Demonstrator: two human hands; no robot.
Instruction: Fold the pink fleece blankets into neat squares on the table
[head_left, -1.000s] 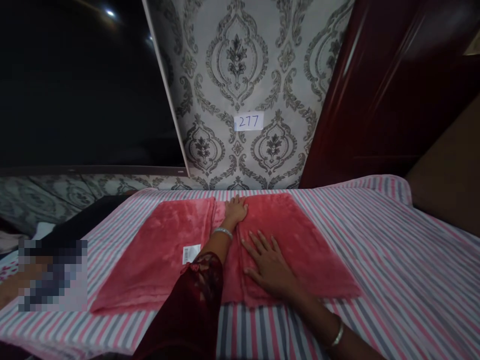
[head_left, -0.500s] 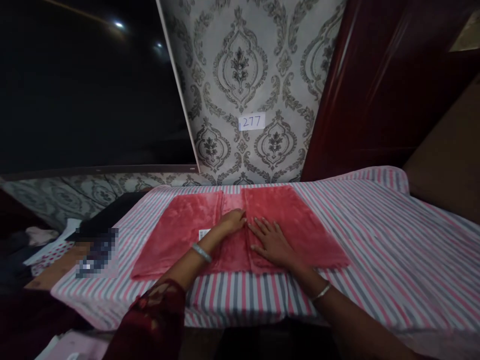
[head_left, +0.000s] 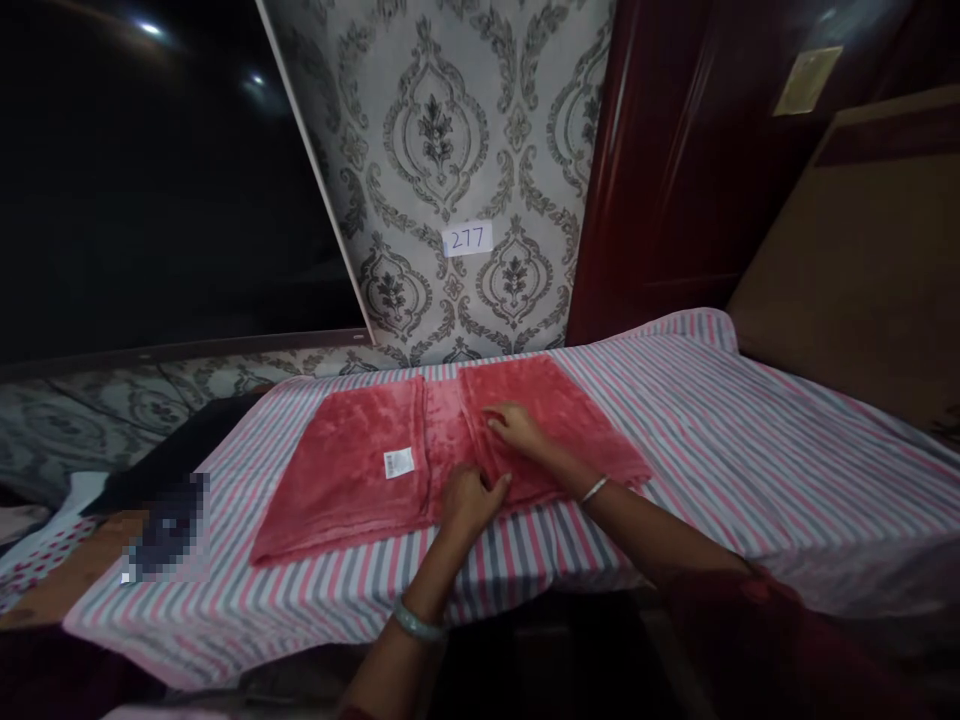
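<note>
A plush coral-red blanket lies on the table with both sides folded inward, leaving a narrow strip between the two folds. A white label shows on its left fold. At the near end of the right fold's inner edge, my left hand curls its fingers around the cloth, with the thumb on the right side. Farther up that same fold, my right hand reaches in from the right. Its index finger is stretched out and its thumb is slightly apart, close to the inner edge; whether the fingertips touch the cloth is unclear.
A striped cloth covers the table. Behind it are a patterned wall with a paper marked 277, a large dark screen and a dark red door. A brown cardboard panel leans at the right.
My left hand has moved down to the near end of the right fold, uncovering the label. My right hand has lifted from lying flat and shifted up the fold. The view has swung right.
</note>
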